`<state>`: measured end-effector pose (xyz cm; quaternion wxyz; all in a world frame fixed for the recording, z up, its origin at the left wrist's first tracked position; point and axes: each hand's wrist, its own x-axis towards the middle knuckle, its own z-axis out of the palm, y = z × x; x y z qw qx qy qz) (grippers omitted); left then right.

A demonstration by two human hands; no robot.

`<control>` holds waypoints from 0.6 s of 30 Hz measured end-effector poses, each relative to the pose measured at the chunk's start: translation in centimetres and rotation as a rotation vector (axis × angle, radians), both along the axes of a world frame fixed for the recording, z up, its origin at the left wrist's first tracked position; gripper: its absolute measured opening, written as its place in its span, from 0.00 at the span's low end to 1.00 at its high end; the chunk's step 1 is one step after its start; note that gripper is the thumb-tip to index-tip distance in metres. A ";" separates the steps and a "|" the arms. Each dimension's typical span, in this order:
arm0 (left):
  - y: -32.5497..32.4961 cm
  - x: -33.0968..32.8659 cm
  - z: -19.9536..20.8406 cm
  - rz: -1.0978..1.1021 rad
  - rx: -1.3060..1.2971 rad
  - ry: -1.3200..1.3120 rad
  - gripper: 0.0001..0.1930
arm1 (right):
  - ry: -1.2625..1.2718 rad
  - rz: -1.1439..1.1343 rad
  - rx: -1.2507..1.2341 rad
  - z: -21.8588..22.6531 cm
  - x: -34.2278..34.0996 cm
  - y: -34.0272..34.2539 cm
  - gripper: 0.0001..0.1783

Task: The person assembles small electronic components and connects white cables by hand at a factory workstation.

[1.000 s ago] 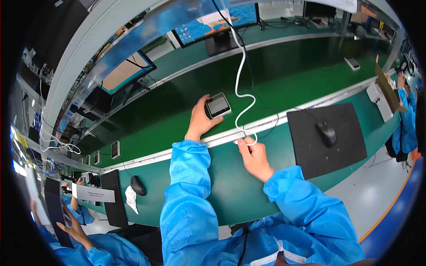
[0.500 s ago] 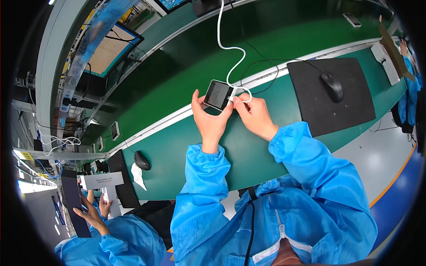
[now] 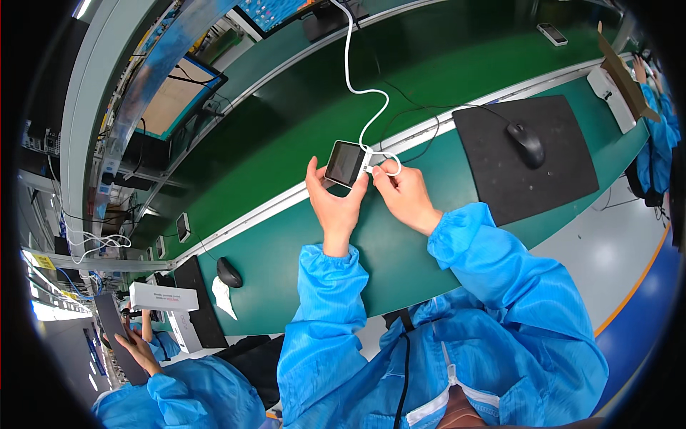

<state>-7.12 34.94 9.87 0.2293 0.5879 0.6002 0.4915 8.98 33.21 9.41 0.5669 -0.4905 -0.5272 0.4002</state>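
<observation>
A small white-edged device with a dark screen (image 3: 344, 164) is held over the front edge of the raised green shelf. My left hand (image 3: 334, 211) grips it between thumb and fingers from below. At its right edge, my right hand (image 3: 407, 199) pinches the small white plug (image 3: 369, 169) of a white cable (image 3: 369, 91). The cable loops over the fingertips and runs up to the far edge of the view. Whether the plug sits inside the device's port, I cannot tell.
A black mouse (image 3: 526, 145) rests on a dark mat (image 3: 493, 182) at the right. Left lie another mouse (image 3: 229, 273) and a white tissue (image 3: 224, 297). A co-worker's hand (image 3: 139, 350) holds a dark panel near white boxes (image 3: 163, 297). An open carton (image 3: 625, 79) stands far right.
The view has shifted slightly. My hands keep hold of the device and plug, and the screen shows darker. At the left, the co-worker's hand and dark panel have moved, and white boxes show differently.
</observation>
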 end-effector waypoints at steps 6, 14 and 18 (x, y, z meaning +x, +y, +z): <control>0.2 -0.2 -0.2 0.001 0.011 0.002 0.52 | -0.060 -0.030 0.009 0.7 -0.3 -0.2 0.19; -0.1 0.1 0.1 0.014 0.013 0.039 0.48 | -0.107 -0.046 0.001 1.0 0.0 -0.3 0.18; -0.3 0.4 0.3 0.036 0.025 0.104 0.48 | -0.137 -0.044 -0.035 1.4 0.2 -0.3 0.18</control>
